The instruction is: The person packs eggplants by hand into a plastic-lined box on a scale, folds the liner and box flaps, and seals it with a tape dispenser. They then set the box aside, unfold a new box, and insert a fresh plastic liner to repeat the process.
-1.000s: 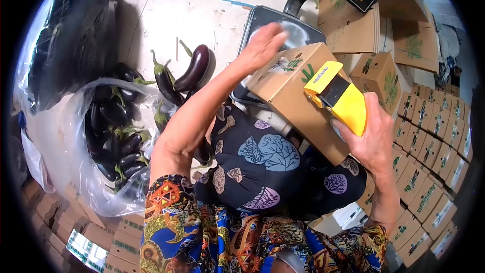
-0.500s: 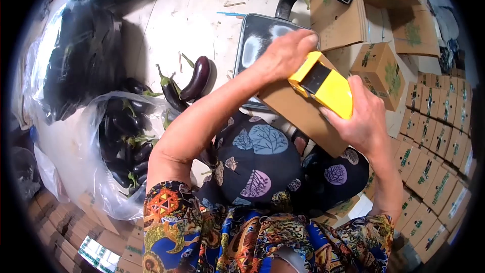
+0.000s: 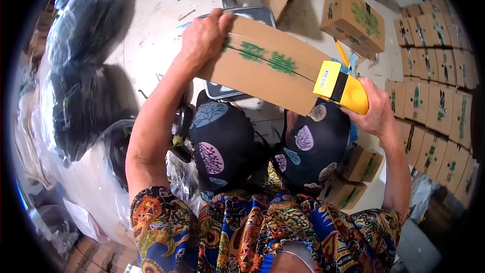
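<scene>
A cardboard box (image 3: 252, 76) with green printing and a seam along its upper face is held over my knees. My left hand (image 3: 206, 35) grips its far left end, fingers over the edge. In my right hand (image 3: 376, 108) is a yellow tape dispenser (image 3: 351, 95) with a black middle part, its front resting at the right end of the box, on the seam. Partly covered by the box is a scale platform (image 3: 260, 14). Dark eggplants (image 3: 182, 124) lie beside my left forearm, partly hidden by it.
Bulging plastic bags of dark contents (image 3: 76, 106) stand at the left. Another printed box (image 3: 353, 20) sits at upper right, with rows of stacked boxes (image 3: 429, 96) along the right side. Small boxes (image 3: 361, 164) lie near my right knee.
The box has turned so its printed, seamed face shows. The yellow dispenser has moved from the box's far part to its right end. My left hand has shifted left, and the view has swung right.
</scene>
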The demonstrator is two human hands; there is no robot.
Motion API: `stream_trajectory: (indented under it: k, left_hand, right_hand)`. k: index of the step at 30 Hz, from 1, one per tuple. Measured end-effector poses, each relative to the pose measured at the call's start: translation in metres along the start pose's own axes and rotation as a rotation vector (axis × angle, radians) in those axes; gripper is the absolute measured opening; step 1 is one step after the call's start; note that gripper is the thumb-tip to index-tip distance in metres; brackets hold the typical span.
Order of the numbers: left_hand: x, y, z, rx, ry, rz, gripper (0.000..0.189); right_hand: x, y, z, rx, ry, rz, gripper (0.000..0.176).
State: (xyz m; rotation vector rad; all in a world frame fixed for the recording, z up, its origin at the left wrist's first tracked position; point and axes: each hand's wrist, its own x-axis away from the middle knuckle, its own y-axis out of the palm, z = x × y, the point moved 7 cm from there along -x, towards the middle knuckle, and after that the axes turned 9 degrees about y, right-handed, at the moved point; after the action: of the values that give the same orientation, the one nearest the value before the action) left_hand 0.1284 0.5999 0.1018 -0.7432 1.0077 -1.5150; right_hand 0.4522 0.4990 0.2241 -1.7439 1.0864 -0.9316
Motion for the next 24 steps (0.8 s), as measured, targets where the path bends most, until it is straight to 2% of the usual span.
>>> stream_trajectory:
  k: [5,8,11,12,16,17,20,23,24]
  left_hand:
    - [-0.003,0.01,-0.017,-0.062,0.09,-0.009,0.034]
    - [-0.001,0.003,-0.012,0.004,0.072,-0.003,0.04]
    - [-0.001,0.002,-0.014,-0.023,0.127,0.074,0.034]
    - [-0.003,0.007,-0.024,0.015,0.018,0.033,0.033]
    - [-0.004,0.002,-0.018,0.09,0.137,0.092,0.039]
    - [-0.004,0.003,-0.017,0.132,0.078,0.074,0.04]
    - [-0.004,0.0,-0.017,0.197,-0.09,-0.008,0.044]
    - [-0.003,-0.002,-0.019,0.221,-0.072,0.054,0.042]
    - [-0.006,0.001,-0.023,0.196,0.017,0.042,0.033]
  right_hand:
    - [0.009,0.023,0.029,-0.014,0.007,0.031,0.048]
    - [0.011,0.041,0.038,-0.036,0.038,0.025,0.049]
    - [0.011,0.06,0.052,-0.11,0.081,0.012,0.054]
    - [0.01,0.065,0.057,-0.134,0.078,0.01,0.055]
    - [0.003,0.093,0.077,-0.249,0.06,0.027,0.06]
    - [0.003,0.102,0.083,-0.28,0.054,0.04,0.061]
    - [0.007,0.137,0.109,-0.259,0.157,0.034,0.064]
    - [0.017,0.164,0.132,-0.261,0.27,-0.015,0.06]
    - [0.025,0.172,0.143,-0.255,0.298,-0.053,0.059]
